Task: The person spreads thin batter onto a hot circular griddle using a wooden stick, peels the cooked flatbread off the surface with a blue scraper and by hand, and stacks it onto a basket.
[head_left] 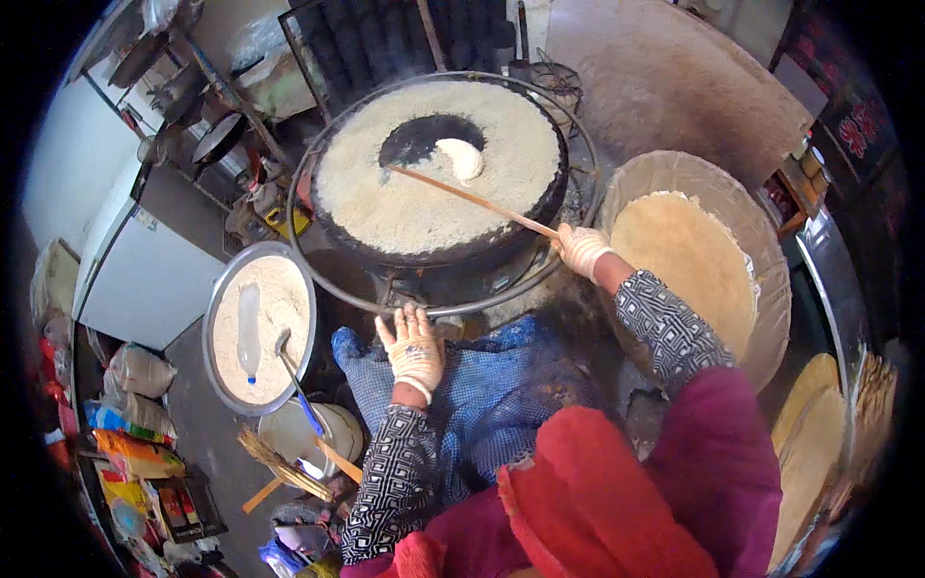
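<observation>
The right hand [582,249] grips a long wooden stick [474,200] reaching across the batter-covered round griddle [438,173]; the left hand [414,347] rests open, fingers spread, touching the metal ring [318,279] around it.

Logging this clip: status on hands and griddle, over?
Right hand grips stick, tip in batter on griddle. Left hand open, resting on ring. Dough lump in bare patch. Nothing blocking.

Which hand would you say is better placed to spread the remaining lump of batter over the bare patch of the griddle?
Probably the right hand: it grips the wooden spreader, whose tip sits beside the batter lump. The left hand rests at the griddle rim.
</observation>
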The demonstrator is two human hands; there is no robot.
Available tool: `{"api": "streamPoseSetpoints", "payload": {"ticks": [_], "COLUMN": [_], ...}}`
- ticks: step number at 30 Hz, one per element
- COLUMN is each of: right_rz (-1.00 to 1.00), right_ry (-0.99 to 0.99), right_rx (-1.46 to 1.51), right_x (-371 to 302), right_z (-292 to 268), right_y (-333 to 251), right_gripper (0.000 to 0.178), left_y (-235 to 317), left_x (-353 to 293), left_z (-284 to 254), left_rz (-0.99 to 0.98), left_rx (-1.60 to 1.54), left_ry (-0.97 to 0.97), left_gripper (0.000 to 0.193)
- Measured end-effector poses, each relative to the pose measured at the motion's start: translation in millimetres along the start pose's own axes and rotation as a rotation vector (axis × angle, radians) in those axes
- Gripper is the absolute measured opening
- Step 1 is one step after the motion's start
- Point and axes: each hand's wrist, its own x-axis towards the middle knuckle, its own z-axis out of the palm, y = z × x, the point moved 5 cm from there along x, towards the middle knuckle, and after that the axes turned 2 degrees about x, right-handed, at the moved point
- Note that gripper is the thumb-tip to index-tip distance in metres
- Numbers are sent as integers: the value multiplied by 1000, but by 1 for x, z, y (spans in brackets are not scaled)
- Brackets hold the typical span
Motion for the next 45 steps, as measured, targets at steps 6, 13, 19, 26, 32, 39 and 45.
{"api": "streamPoseSetpoints", "payload": {"ticks": [6, 13, 19, 26, 32, 39, 45], "right_rz": [7, 80, -15, -36, 83, 142, -37], "right_ry": [77, 113, 14, 81, 123, 101, 105], "right_rx": [101, 43, 28, 65, 8, -9, -51], "right_x": [17, 28, 7, 22, 41, 42, 16], "right_z": [-2, 5, 2, 8, 5, 15, 15], "right_y": [11, 31, 5, 0, 24, 29, 6], "right_gripper": [39, 39, 36, 38, 33, 33, 33], "left_y": [-42, -97, -35, 31, -11, -63, -117], "left_x": [9, 30, 34, 9, 12, 22, 42], "left_z": [-4, -1, -31, 1, 10, 10, -3], "left_rz": [-116, -298, -82, 9, -80, -279, -370], "left_rx": [110, 86, -98, 22, 143, 162, 174], "left_ry": [-114, -143, -76, 10, -88, -126, -352], "left_gripper": [62, 57, 50, 65, 62, 54, 65]}}
